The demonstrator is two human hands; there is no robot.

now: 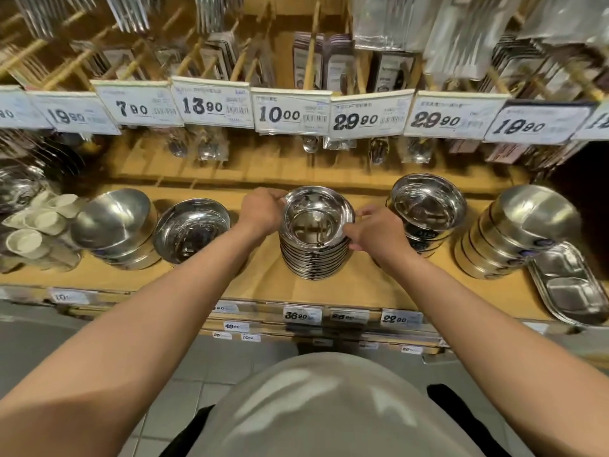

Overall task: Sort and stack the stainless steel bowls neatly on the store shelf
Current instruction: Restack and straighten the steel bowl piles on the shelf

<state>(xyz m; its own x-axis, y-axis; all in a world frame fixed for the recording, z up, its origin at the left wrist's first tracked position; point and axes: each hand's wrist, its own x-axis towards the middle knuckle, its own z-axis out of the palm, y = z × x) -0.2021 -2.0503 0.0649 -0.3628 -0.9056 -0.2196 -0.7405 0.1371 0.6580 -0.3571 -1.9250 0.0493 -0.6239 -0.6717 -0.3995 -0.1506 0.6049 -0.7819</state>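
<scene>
White price tags (291, 111) line the upper rail, with packaged cutlery (211, 150) behind and cream cups (24, 241) far left.

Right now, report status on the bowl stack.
Left hand and right hand grip the top bowl by its rim. Centre stack upright on the shelf. Neighbouring stacks stand apart; nothing in the way.

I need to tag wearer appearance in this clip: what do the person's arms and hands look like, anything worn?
Both forearms are bare up to the frame edge, no sleeves showing. The left hand and right hand wear no gloves; no watch, bracelet or ring is visible.
</scene>
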